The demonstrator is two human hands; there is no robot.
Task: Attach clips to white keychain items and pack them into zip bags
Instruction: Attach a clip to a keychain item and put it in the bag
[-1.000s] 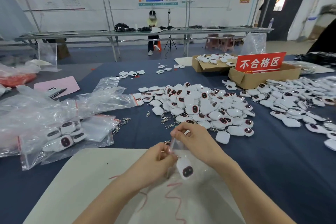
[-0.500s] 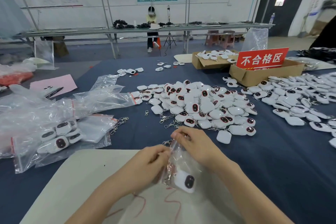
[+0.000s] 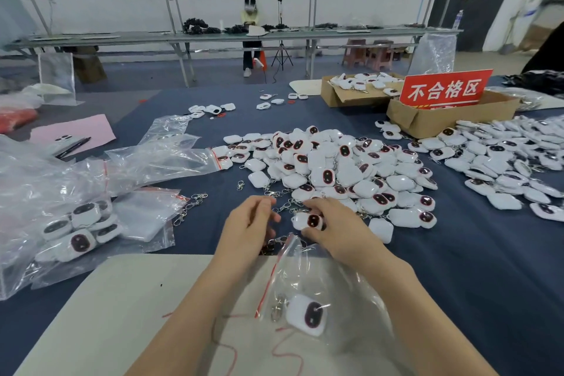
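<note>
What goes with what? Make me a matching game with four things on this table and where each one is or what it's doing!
Things
1. red sign
2. pink paper
3. zip bag between the arms
4. right hand

Places
A. pinches a white keychain item
B. stands in a cardboard box
C. lies under a pen, far left
D. lies on the white board with one bagged keychain item inside

Pairs: 1-B, 2-C, 3-D, 4-A
</note>
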